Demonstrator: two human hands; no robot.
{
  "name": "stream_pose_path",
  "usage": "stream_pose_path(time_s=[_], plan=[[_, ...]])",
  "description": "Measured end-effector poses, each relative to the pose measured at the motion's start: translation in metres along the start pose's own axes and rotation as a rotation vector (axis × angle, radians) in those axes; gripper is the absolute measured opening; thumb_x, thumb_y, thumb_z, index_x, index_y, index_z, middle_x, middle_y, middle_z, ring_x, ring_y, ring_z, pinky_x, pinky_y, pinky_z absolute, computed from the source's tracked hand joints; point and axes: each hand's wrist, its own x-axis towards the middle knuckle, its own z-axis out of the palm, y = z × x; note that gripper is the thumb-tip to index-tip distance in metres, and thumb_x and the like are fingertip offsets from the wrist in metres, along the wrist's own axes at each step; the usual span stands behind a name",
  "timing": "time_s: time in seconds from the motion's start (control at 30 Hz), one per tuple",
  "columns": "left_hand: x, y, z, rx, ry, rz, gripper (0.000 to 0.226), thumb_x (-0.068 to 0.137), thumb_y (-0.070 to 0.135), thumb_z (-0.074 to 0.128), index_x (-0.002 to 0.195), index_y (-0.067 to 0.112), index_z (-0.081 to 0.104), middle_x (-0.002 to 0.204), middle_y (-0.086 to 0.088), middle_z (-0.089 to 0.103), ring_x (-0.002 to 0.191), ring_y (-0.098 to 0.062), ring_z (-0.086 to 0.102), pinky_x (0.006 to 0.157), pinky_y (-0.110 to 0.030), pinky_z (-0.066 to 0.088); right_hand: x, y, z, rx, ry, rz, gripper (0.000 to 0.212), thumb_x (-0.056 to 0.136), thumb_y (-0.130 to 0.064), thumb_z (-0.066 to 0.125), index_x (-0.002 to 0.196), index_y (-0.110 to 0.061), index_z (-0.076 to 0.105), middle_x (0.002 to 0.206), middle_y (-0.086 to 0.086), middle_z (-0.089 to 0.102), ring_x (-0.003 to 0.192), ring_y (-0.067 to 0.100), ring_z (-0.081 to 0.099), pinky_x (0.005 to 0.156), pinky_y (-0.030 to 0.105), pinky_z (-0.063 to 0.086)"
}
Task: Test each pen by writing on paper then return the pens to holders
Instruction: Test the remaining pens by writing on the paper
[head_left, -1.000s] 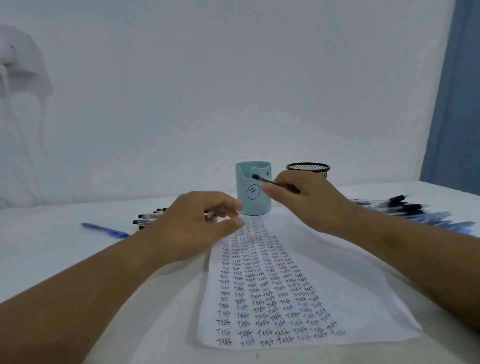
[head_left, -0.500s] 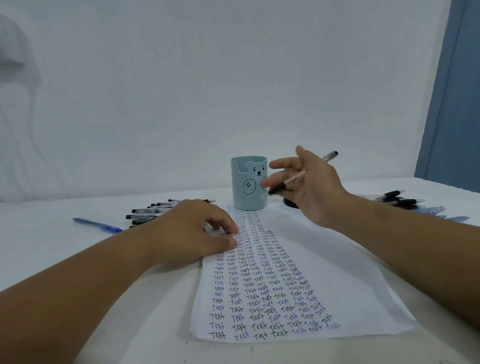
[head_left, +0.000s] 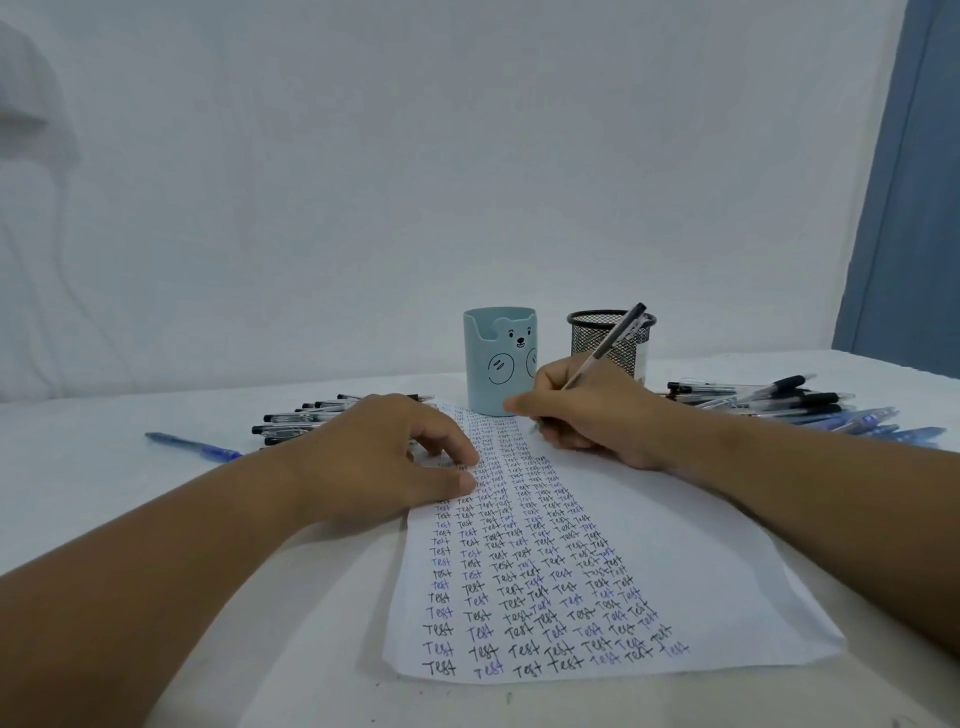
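The paper (head_left: 675, 545) bears "Test" handwritten repeatedly in black and blue columns.

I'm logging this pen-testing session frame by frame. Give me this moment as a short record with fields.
right hand: grips a pen, tip down at the paper's far end
left hand: rests on the paper, fingers curled
paper: rows of "Test" in black and blue
holders: blue bear cup, black mesh cup, behind the paper
loose pens: pile at left, pile at right, single blue pen

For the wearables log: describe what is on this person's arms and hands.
Both forearms are bare right to the frame edge, no sleeves showing. The left hand and right hand carry no gloves, rings, watch or bands that can be seen.
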Motion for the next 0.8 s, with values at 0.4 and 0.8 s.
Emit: stream_pose_path(time_s=[0.4, 0.8], plan=[[-0.0007, 0.0028, -0.0010, 0.033, -0.013, 0.007, 0.015, 0.083, 0.046, 0.077, 0.097, 0.042, 0.075, 0.102, 0.023, 0.067, 0.083, 0.021, 0.052, 0.071, -0.007, 0.036, 0.0017, 0.0054, 0.0037, -0.356, 0.038, -0.099, 0.042, 0.084, -0.012, 0.073, 0.051, -0.017, 0.049, 0.049, 0.001, 0.061, 0.057, 0.014, 0.064, 0.058, 0.022, 0.047], [-0.0001, 0.0010, -0.0007, 0.023, -0.014, 0.000, 0.014, 0.081, 0.049, 0.077, 0.095, 0.045, 0.075, 0.106, 0.022, 0.067, 0.091, 0.018, 0.053, 0.079, -0.014, 0.041, 0.0029, 0.0053, 0.0038, -0.425, 0.034, -0.134, 0.043, 0.083, -0.015, 0.072, 0.052, -0.018, 0.044, 0.046, -0.007, 0.049, 0.055, 0.013, 0.052, 0.057, 0.026, 0.042]])
